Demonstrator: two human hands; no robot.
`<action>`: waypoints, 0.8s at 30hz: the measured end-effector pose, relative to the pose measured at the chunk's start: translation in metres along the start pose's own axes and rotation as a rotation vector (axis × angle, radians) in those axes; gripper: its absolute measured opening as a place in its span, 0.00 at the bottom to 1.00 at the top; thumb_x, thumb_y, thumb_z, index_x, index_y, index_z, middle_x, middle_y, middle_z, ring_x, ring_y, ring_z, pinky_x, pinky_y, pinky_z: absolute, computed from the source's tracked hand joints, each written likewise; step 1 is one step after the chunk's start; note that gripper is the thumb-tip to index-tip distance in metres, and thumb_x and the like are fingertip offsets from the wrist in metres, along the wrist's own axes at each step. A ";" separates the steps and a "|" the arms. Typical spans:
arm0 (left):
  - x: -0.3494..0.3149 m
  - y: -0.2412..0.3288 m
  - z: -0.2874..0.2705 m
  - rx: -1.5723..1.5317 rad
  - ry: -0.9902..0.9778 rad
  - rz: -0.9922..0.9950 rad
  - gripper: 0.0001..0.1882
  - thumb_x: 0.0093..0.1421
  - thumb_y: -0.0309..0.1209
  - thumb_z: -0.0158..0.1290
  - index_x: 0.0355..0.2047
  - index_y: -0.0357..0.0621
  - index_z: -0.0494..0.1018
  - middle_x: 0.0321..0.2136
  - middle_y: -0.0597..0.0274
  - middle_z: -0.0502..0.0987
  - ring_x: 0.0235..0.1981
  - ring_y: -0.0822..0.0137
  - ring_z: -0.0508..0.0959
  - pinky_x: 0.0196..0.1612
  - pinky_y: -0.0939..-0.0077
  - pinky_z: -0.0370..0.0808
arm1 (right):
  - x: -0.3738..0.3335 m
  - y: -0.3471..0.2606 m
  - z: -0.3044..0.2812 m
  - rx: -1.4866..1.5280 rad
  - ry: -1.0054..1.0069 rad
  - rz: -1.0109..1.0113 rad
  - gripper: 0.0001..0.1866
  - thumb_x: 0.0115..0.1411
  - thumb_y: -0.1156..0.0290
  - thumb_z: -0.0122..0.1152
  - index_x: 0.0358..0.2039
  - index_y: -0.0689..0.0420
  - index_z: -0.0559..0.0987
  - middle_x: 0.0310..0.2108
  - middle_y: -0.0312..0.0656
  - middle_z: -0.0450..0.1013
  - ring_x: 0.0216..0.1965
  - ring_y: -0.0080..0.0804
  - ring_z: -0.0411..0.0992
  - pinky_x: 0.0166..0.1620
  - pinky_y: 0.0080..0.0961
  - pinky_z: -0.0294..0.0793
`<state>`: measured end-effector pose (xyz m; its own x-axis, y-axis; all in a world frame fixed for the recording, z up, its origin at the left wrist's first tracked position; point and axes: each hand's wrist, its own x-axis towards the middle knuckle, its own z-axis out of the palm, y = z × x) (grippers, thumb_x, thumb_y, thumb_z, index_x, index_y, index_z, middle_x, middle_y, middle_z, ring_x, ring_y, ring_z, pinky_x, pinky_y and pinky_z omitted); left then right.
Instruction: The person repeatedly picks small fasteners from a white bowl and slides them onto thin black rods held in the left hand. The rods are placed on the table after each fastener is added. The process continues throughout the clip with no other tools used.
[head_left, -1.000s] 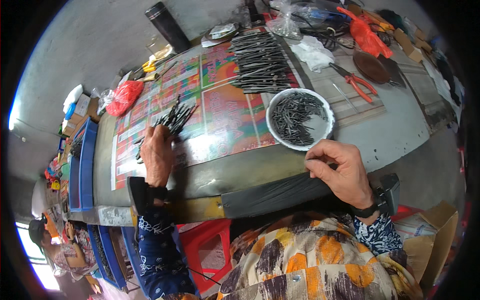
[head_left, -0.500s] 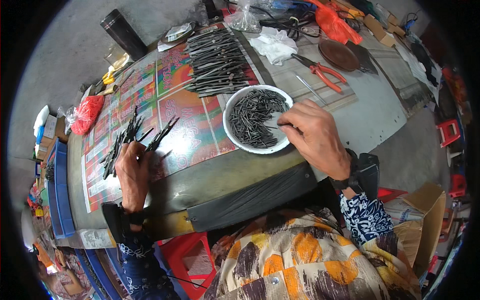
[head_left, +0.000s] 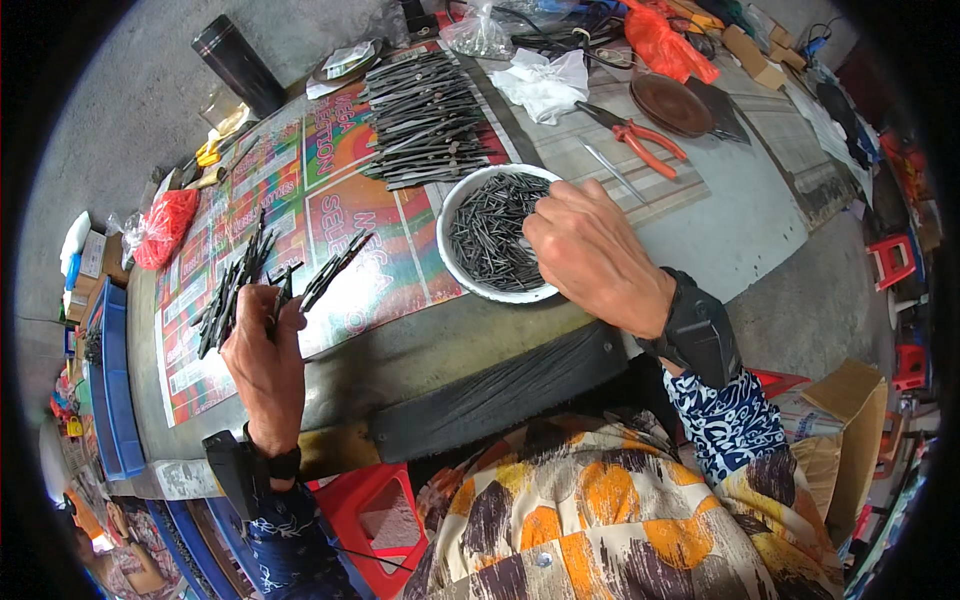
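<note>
A white bowl (head_left: 447, 262) holds many short, thin, dark metal pins (head_left: 492, 225). My right hand (head_left: 596, 250) reaches over its right side, fingers curled down and closed; what they may hold is hidden behind the hand. To the left, my left hand (head_left: 262, 340) is closed around the near end of some thin dark rods (head_left: 283, 287). A loose pile of similar rods (head_left: 236, 292) lies beside it, and a smaller bunch (head_left: 338, 268) slants off to its right. Beyond the bowl, dark flat strips (head_left: 425, 120) are stacked in a neat block.
Orange-handled pliers (head_left: 640, 142) and a slim silver tool (head_left: 612, 170) lie right of the bowl. Behind are white tissue (head_left: 545, 85), brown round dishes (head_left: 672, 104) and a red bag (head_left: 660, 40). A black cylinder (head_left: 240, 65) stands far left; a blue tray (head_left: 115, 380) is beside the table.
My right hand has moved left and further in over the bowl, its fingers now curled downward. My left hand stays by the rods with a slight shift. The whole view has shifted slightly.
</note>
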<state>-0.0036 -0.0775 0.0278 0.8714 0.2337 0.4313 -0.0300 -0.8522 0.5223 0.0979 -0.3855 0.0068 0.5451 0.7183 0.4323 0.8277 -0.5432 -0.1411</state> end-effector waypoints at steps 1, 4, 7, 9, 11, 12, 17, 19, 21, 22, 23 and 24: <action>-0.003 0.004 -0.001 -0.016 -0.022 -0.003 0.07 0.59 0.24 0.56 0.30 0.38 0.67 0.19 0.58 0.75 0.20 0.69 0.75 0.25 0.75 0.70 | 0.000 0.002 0.001 -0.014 0.020 -0.042 0.02 0.49 0.78 0.55 0.24 0.60 0.71 0.25 0.45 0.67 0.34 0.43 0.67 0.41 0.41 0.63; -0.011 0.019 -0.001 -0.183 -0.094 -0.098 0.08 0.58 0.25 0.58 0.27 0.38 0.68 0.16 0.63 0.73 0.19 0.75 0.72 0.24 0.78 0.68 | -0.002 0.011 0.005 0.005 0.089 -0.150 0.06 0.49 0.79 0.55 0.28 0.60 0.69 0.28 0.46 0.67 0.34 0.45 0.66 0.40 0.42 0.63; -0.022 0.034 0.000 -0.336 -0.161 -0.147 0.07 0.56 0.21 0.59 0.28 0.37 0.70 0.17 0.64 0.73 0.21 0.79 0.70 0.25 0.81 0.67 | -0.004 0.016 0.002 0.099 0.100 -0.167 0.10 0.48 0.80 0.56 0.32 0.60 0.68 0.29 0.46 0.66 0.33 0.46 0.65 0.39 0.42 0.63; -0.029 0.044 -0.001 -0.387 -0.224 -0.144 0.06 0.57 0.21 0.58 0.30 0.35 0.71 0.20 0.64 0.75 0.23 0.80 0.72 0.26 0.82 0.69 | -0.002 0.012 -0.002 0.100 0.022 -0.118 0.11 0.47 0.81 0.56 0.33 0.61 0.69 0.29 0.46 0.66 0.34 0.47 0.65 0.39 0.42 0.64; -0.040 0.056 -0.001 -0.460 -0.245 -0.162 0.05 0.57 0.21 0.58 0.31 0.34 0.72 0.21 0.63 0.77 0.24 0.80 0.74 0.26 0.83 0.69 | -0.004 -0.001 -0.009 0.268 0.101 0.014 0.08 0.48 0.81 0.57 0.30 0.63 0.71 0.28 0.47 0.69 0.31 0.47 0.68 0.35 0.40 0.68; -0.044 0.062 -0.001 -0.471 -0.283 -0.202 0.05 0.57 0.20 0.58 0.32 0.33 0.72 0.21 0.62 0.77 0.24 0.79 0.75 0.26 0.83 0.70 | -0.008 -0.009 -0.016 0.376 0.080 0.124 0.07 0.48 0.81 0.57 0.29 0.63 0.71 0.27 0.47 0.69 0.29 0.46 0.69 0.33 0.39 0.69; -0.063 0.087 0.010 -0.503 -0.304 -0.145 0.06 0.54 0.19 0.60 0.31 0.33 0.73 0.21 0.60 0.77 0.23 0.77 0.76 0.27 0.82 0.71 | -0.018 -0.049 -0.036 0.909 0.139 0.294 0.04 0.52 0.82 0.59 0.29 0.64 0.74 0.29 0.41 0.74 0.29 0.25 0.74 0.33 0.22 0.75; -0.071 0.096 0.016 -0.537 -0.289 -0.116 0.07 0.54 0.19 0.60 0.31 0.33 0.74 0.21 0.60 0.77 0.23 0.77 0.75 0.28 0.81 0.72 | -0.022 -0.060 -0.039 1.104 0.144 0.430 0.05 0.56 0.81 0.60 0.34 0.65 0.77 0.32 0.37 0.75 0.32 0.18 0.73 0.36 0.16 0.75; -0.077 0.103 0.024 -0.596 -0.264 -0.113 0.07 0.53 0.19 0.61 0.30 0.33 0.73 0.21 0.61 0.76 0.23 0.78 0.73 0.28 0.81 0.71 | -0.023 -0.066 -0.041 1.224 0.164 0.494 0.07 0.58 0.81 0.60 0.37 0.66 0.77 0.34 0.35 0.75 0.33 0.17 0.73 0.36 0.13 0.74; -0.080 0.106 0.026 -0.597 -0.258 -0.109 0.07 0.53 0.19 0.61 0.30 0.33 0.73 0.21 0.61 0.76 0.23 0.78 0.73 0.28 0.82 0.71 | -0.023 -0.069 -0.039 1.304 0.200 0.500 0.07 0.59 0.81 0.58 0.39 0.67 0.77 0.34 0.39 0.76 0.32 0.18 0.74 0.35 0.13 0.75; -0.082 0.109 0.028 -0.598 -0.251 -0.107 0.07 0.53 0.19 0.61 0.30 0.33 0.73 0.21 0.61 0.76 0.23 0.78 0.72 0.28 0.82 0.71 | -0.024 -0.070 -0.041 1.370 0.184 0.512 0.07 0.59 0.80 0.59 0.38 0.67 0.77 0.33 0.38 0.76 0.32 0.18 0.74 0.34 0.13 0.75; -0.084 0.111 0.030 -0.635 -0.239 -0.108 0.07 0.53 0.19 0.62 0.30 0.34 0.73 0.21 0.61 0.75 0.23 0.78 0.72 0.28 0.82 0.71 | -0.026 -0.070 -0.042 1.446 0.160 0.542 0.07 0.60 0.79 0.60 0.38 0.67 0.77 0.32 0.38 0.76 0.31 0.17 0.74 0.34 0.13 0.75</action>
<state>-0.0651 -0.2061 0.0276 0.9676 0.1298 0.2165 -0.1546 -0.3733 0.9147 0.0203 -0.3842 0.0428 0.8697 0.4785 0.1212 0.0141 0.2213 -0.9751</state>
